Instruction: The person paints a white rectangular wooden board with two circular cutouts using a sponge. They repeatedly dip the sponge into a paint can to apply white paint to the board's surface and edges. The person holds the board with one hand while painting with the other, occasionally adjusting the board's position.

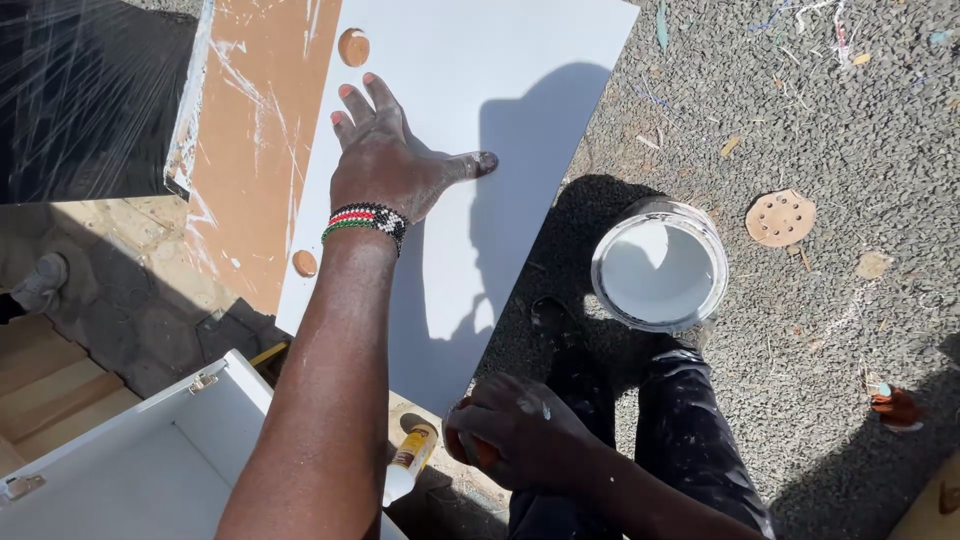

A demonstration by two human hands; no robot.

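My left hand (385,160) lies flat, palm down and fingers spread, on a white panel (500,60) that rests on the gravel. A beaded band circles that wrist. My right hand (525,430) is low in view near my knee, fingers curled around a small orange-brown object (468,450) that is mostly hidden. An open can of white paint (660,265) stands on the ground just right of the panel.
A brown board (255,140) streaked with white lies left of the panel, with round brown discs (353,47) beside it. A sanding disc (780,217) lies on the gravel. A white cabinet piece (150,470), a small bottle (410,460), black wrapped material (80,90) and another person's shoe (40,285) are at left.
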